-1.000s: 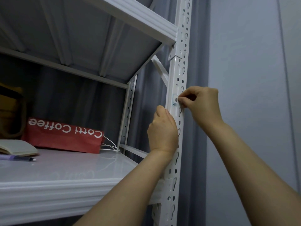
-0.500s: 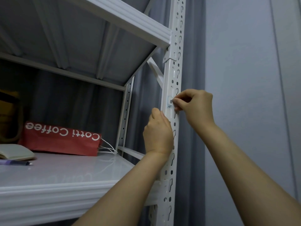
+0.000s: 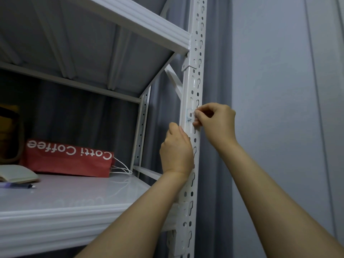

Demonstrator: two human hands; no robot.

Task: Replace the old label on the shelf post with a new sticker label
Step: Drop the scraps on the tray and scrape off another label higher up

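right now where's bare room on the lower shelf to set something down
Bare: the lower shelf in front of the red bag, from the pen at left to the shelf post at right; a white cord trails in by the bag. Crowded: the notebook corner, and the post, where the left hand grips it and the right hand pinches the old label.

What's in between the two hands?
The white shelf post, bearing the old label, stands between the left hand and right hand, seen in the head view.
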